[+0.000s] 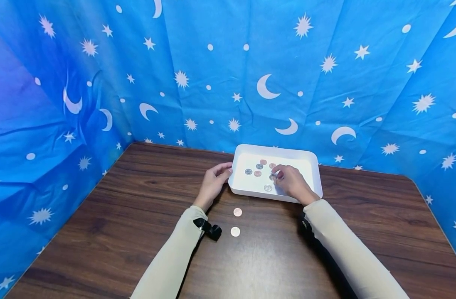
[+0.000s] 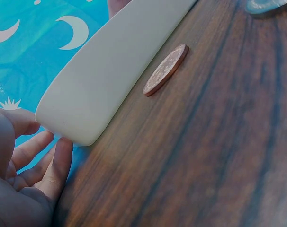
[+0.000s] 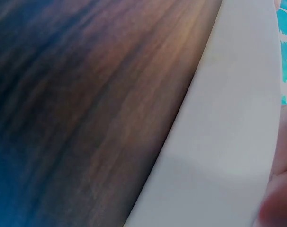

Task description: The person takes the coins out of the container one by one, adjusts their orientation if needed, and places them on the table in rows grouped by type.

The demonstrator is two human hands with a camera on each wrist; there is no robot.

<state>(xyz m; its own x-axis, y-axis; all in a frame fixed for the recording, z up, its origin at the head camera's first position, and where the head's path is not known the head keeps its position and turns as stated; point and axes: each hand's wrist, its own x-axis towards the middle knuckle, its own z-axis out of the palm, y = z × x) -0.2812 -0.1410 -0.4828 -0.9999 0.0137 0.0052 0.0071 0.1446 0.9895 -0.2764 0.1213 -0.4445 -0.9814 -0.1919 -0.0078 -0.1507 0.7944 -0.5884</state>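
Observation:
A shallow white tray (image 1: 246,192) stands at the back of the table, its outer wall (image 2: 101,71) filling much of the left wrist view. At the tray's left rim my left hand (image 1: 213,182) holds on, with fingers and thumb (image 2: 63,158) at the corner. My right hand (image 1: 293,182) reaches over the front rim and pinches a coin (image 1: 274,173) low inside the tray, mostly covered by the fingertips. Around it lie several copper and silver coins, among them a copper coin (image 1: 257,173) and a silver coin (image 1: 268,187). The right wrist view hides the pinch behind the tray wall (image 3: 219,118).
On the dark wooden table (image 1: 145,216), a copper coin (image 1: 237,212) lies in front of the tray, with a paler coin (image 1: 235,231) nearer me. A blue curtain (image 1: 220,104) with moons and stars hangs close behind the tray.

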